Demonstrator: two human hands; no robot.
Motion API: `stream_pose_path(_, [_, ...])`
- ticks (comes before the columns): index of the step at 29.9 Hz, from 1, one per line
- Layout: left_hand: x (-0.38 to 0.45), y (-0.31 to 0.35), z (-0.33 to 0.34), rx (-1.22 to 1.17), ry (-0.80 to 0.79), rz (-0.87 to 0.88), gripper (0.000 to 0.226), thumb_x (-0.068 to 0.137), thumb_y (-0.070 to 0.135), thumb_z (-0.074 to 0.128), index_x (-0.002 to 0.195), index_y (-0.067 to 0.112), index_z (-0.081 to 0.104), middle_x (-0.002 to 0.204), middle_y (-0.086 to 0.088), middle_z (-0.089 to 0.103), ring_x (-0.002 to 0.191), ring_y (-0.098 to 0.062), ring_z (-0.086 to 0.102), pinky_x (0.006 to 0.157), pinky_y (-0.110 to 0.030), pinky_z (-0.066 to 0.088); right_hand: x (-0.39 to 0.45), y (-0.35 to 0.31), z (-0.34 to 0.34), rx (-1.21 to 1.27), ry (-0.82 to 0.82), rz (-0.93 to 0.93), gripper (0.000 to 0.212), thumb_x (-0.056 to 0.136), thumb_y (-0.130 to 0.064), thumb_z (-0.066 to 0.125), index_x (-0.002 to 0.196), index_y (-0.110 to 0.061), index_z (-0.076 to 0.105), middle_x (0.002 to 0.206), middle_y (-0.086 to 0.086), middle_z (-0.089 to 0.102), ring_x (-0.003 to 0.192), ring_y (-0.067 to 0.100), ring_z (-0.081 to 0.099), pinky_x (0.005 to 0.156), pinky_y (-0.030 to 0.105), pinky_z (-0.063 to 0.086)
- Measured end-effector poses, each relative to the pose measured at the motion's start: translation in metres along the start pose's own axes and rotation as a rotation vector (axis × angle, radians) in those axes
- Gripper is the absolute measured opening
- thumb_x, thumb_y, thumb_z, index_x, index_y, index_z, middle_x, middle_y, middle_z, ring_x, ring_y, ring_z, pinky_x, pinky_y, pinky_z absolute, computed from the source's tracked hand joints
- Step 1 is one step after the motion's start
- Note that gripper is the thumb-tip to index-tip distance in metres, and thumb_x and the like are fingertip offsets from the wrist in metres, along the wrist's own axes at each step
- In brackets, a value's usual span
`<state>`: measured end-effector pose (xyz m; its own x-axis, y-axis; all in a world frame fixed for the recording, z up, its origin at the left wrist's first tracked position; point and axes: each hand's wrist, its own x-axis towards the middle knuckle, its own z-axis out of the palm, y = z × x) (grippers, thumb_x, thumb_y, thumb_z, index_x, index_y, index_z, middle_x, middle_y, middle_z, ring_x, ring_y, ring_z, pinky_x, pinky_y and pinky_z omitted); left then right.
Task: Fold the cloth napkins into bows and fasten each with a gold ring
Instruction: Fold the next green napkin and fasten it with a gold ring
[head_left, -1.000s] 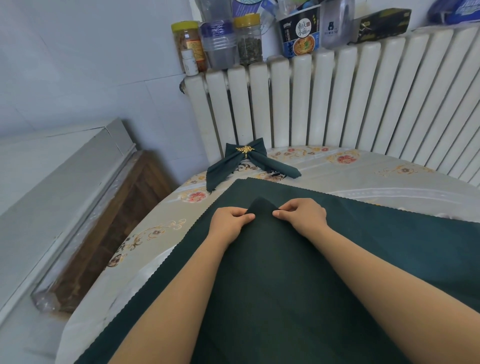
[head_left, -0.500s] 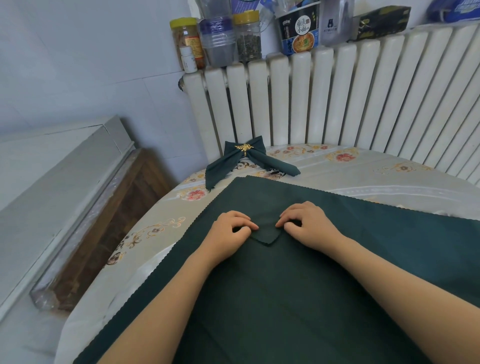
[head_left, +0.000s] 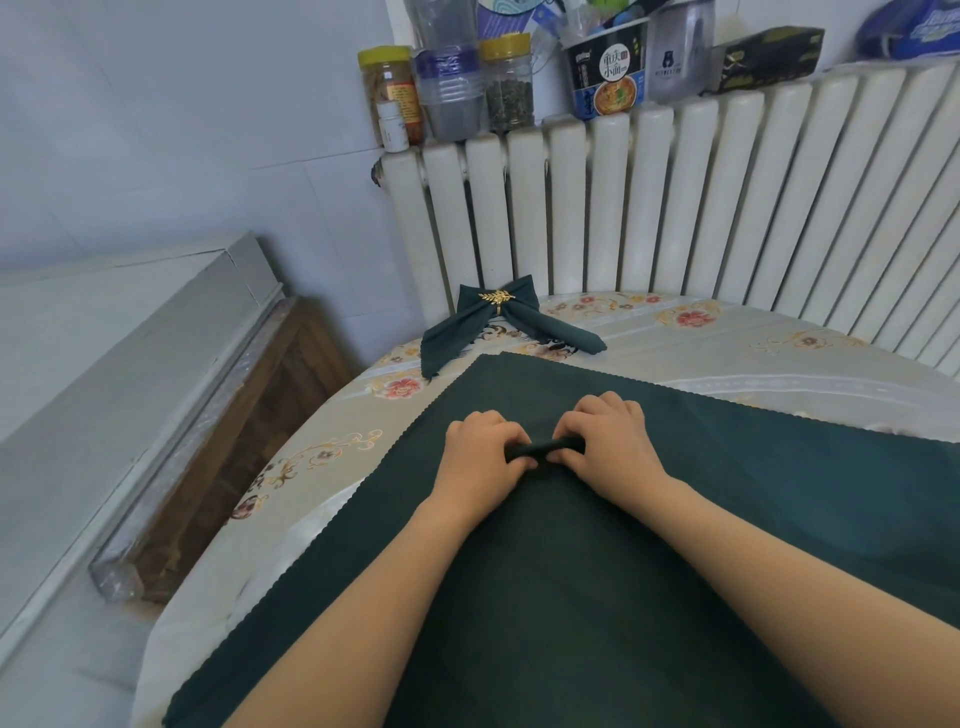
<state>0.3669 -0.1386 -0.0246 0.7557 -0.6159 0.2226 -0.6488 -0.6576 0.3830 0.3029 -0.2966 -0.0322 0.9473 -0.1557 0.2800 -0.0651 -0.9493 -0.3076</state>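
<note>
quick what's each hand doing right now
Left hand: grip closed, pinching the rolled fold of the green napkin.
Right hand: grip closed, pinching the same fold.

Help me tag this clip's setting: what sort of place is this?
Most likely a home dining corner: a round table under a flowered cover, a white radiator behind it, and food jars and an instant noodle cup stored on top.

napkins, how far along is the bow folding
Done: one finished bow lies by the radiator, fastened with a gold ring. In hand: the left hand and right hand pinch a small roll at the middle of the flat green napkin, which is otherwise spread out. Left: most of its folding and its ring; no spare ring is visible.
</note>
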Motion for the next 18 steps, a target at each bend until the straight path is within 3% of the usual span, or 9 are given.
stream_pose_path(3, [-0.013,-0.003,0.002,0.032,0.079,0.129,0.01,0.079,0.018,0.072,0.088,0.019,0.072,0.093,0.003,0.061,0.095,-0.018,0.051,0.077,-0.026,0.022,-0.011,0.003,0.0,-0.032,0.072,-0.149,0.014,0.078,-0.032,0.072,0.086,-0.022,0.069,0.092,-0.006,0.063,0.099,0.021,0.049,0.081,0.027,0.019])
stream_pose_path(6, [-0.023,-0.005,-0.001,0.028,0.058,0.192,0.015,0.079,0.013,0.068,0.09,0.021,0.072,0.095,0.005,0.061,0.096,-0.016,0.051,0.08,-0.025,0.023,-0.021,0.007,-0.005,-0.013,0.047,-0.234,0.013,0.07,-0.029,0.079,0.076,-0.023,0.069,0.079,-0.009,0.066,0.087,0.022,0.056,0.078,0.028,0.025])
stream_pose_path(9, [-0.033,-0.007,-0.005,0.016,-0.083,0.204,0.023,0.081,0.017,0.061,0.1,0.025,0.07,0.103,0.008,0.06,0.1,-0.01,0.048,0.088,-0.023,0.027,-0.029,0.01,-0.015,-0.016,-0.072,-0.259,0.014,0.079,-0.038,0.07,0.09,-0.029,0.072,0.093,-0.012,0.066,0.097,0.016,0.052,0.083,0.026,0.027])
stream_pose_path(11, [-0.04,-0.007,-0.007,-0.062,-0.147,0.184,0.02,0.082,0.023,0.061,0.1,0.026,0.07,0.102,0.011,0.059,0.099,-0.007,0.049,0.091,-0.022,0.034,-0.035,0.012,-0.018,0.007,-0.134,-0.254,0.022,0.086,-0.049,0.059,0.097,-0.033,0.07,0.101,-0.016,0.063,0.1,0.009,0.049,0.086,0.023,0.026])
stream_pose_path(14, [-0.043,-0.005,-0.01,-0.189,-0.162,0.059,0.01,0.086,0.027,0.062,0.087,0.022,0.071,0.096,0.011,0.06,0.092,-0.004,0.053,0.084,-0.02,0.042,-0.036,0.011,-0.019,0.072,-0.14,-0.167,0.032,0.091,-0.052,0.049,0.09,-0.029,0.071,0.1,-0.016,0.064,0.096,0.007,0.05,0.082,0.022,0.025])
stream_pose_path(18, [-0.038,-0.001,-0.009,-0.229,-0.155,-0.075,0.011,0.081,0.031,0.072,0.074,0.023,0.07,0.096,0.011,0.059,0.092,-0.003,0.051,0.082,-0.017,0.039,-0.029,0.007,-0.017,0.076,-0.159,-0.026,0.013,0.084,-0.048,0.062,0.081,-0.035,0.063,0.106,-0.013,0.056,0.104,0.009,0.042,0.094,0.026,0.026])
